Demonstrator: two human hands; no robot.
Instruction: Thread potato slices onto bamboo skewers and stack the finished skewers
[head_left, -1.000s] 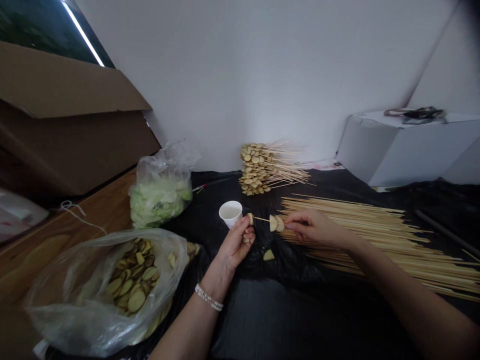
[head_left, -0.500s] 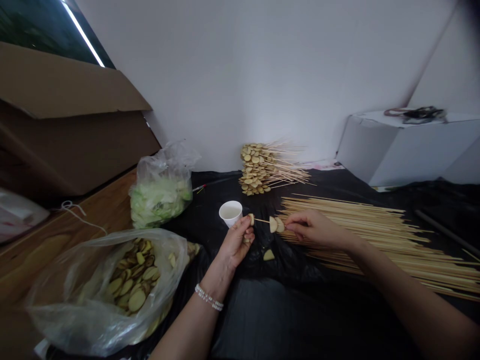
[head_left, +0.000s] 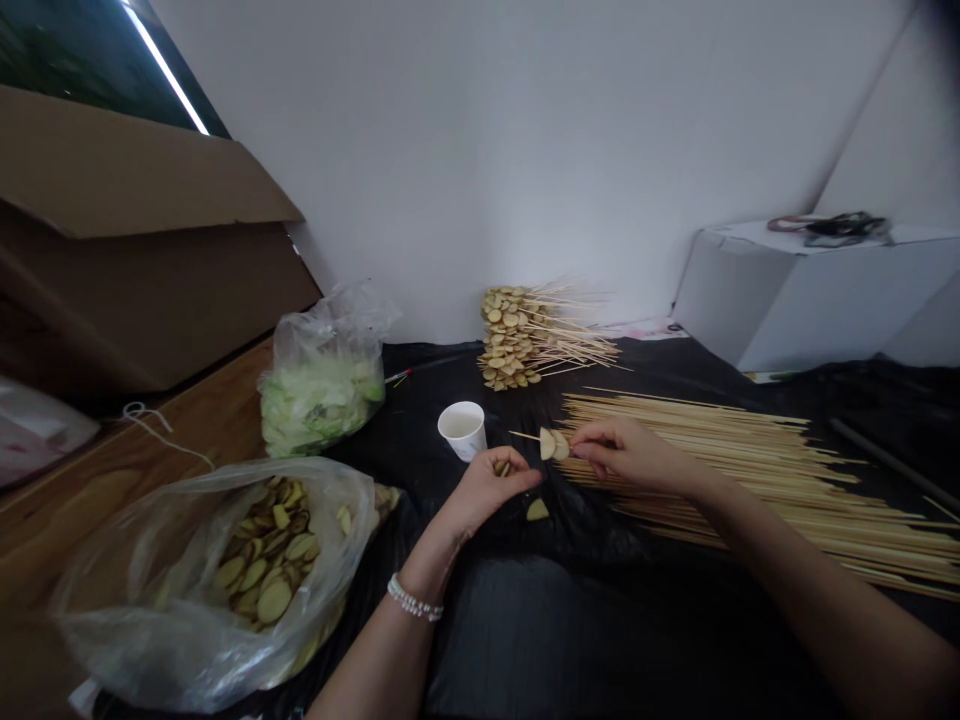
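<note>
My right hand (head_left: 615,447) pinches a wooden skewer (head_left: 523,435) near two or so pale potato slices (head_left: 553,444) threaded on it. The skewer's bare tip points left. Just below that tip, my left hand (head_left: 491,490) curls its fingers around potato slices (head_left: 502,467), which show only in part; its thumb stretches out to the right. Beneath the hands, one loose potato piece (head_left: 537,510) lies on the black plastic sheet (head_left: 525,620). A white paper cup (head_left: 462,428) stands right behind my left hand.
Bare skewers (head_left: 720,460) spread across the right side. Filled skewers (head_left: 514,335) are stacked by the wall. On the left sit an open bag of potato slices (head_left: 270,560), a bag of pale green vegetable (head_left: 322,390) and a cardboard box (head_left: 150,290). A white box (head_left: 832,290) stands at right.
My left hand has come away from the skewer tip, dropping slightly and turning with its thumb to the right. The right hand with the skewer has barely moved.
</note>
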